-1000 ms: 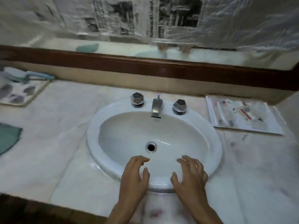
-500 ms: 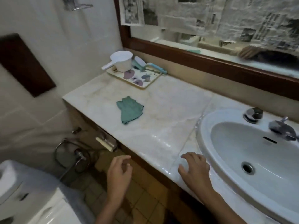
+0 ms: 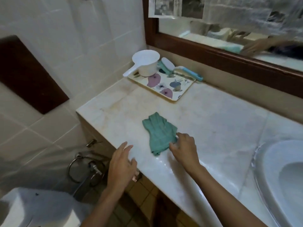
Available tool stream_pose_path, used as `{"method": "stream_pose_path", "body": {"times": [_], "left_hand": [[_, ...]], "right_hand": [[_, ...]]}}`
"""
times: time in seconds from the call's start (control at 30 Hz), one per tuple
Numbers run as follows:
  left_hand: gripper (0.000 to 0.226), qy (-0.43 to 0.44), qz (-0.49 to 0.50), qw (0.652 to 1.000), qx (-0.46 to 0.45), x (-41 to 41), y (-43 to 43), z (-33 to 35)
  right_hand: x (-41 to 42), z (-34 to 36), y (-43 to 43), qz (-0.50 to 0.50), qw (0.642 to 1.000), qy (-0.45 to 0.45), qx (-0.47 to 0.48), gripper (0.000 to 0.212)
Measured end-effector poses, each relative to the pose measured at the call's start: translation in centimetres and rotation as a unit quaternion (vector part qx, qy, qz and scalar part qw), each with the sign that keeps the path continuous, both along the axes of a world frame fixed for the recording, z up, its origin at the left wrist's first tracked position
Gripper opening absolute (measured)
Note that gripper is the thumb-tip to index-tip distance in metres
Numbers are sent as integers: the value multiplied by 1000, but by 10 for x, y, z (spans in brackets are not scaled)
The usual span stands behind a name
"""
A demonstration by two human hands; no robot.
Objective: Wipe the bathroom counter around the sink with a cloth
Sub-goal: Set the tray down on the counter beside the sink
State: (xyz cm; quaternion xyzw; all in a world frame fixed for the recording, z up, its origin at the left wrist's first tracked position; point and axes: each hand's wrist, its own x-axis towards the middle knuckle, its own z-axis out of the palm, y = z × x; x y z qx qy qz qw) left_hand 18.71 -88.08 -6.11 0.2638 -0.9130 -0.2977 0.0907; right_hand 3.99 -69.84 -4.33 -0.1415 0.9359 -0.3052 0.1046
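Note:
A crumpled green cloth (image 3: 159,134) lies on the pale marble counter (image 3: 218,122), left of the white sink (image 3: 285,174) that shows at the right edge. My right hand (image 3: 184,149) is at the cloth's right lower edge, fingers spread and curled, fingertips touching the fabric without a closed grip. My left hand (image 3: 122,165) hovers open over the counter's front edge, left of the cloth and apart from it.
A flowered tray (image 3: 165,87) at the counter's back left holds a white scoop (image 3: 145,64) and a blue-handled brush (image 3: 178,68). A wood-framed mirror (image 3: 229,54) runs along the back. A white toilet tank (image 3: 37,208) and wall valves (image 3: 91,167) sit below left.
The view swung left from the sink to the counter's left part. Both hands moved from the sink's front rim toward the green cloth; my right hand now touches it.

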Motion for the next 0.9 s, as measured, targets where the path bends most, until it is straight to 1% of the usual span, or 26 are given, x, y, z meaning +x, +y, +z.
{"method": "stream_pose_path", "body": {"times": [0.07, 0.17, 0.2, 0.27, 0.33, 0.47, 0.57, 0.67, 0.73, 0.83, 0.9], "left_hand": [[50, -25, -31, 999, -36, -21, -16, -4], [63, -84, -64, 992, -72, -41, -31, -15], [64, -88, -72, 990, -85, -43, -33, -18], [62, -74, -87, 989, -99, -44, -38, -22], [58, -69, -101, 987, -101, -43, -43, -27], [56, -66, -112, 986, -105, -46, -51, -26], [51, -54, -144, 980, -124, -53, -61, -24], [45, -29, -175, 974, -145, -56, -77, -27], [41, -7, -194, 970, -147, -59, -88, -28], [35, 27, -212, 968, -133, -69, -101, -24], [35, 50, -206, 972, -104, -84, -112, -18]], "right_hand": [[-22, 3, -21, 2, 999, -5, 43, 51], [-39, 7, -44, -5, 993, -20, 116, 67], [-42, 7, -51, -6, 990, -24, 136, 70], [-47, 6, -62, -8, 987, -29, 159, 71], [-49, 3, -67, -20, 987, -50, 152, 64], [-46, 2, -75, -29, 985, -80, 148, 38], [-44, 5, -82, -45, 984, -90, 144, 27], [-43, 11, -90, -73, 986, -106, 104, 17], [-41, 11, -92, -85, 986, -111, 90, 15], [-41, 11, -93, -85, 987, -106, 82, 21], [-50, 15, -91, -104, 985, -133, 31, 28]]}}
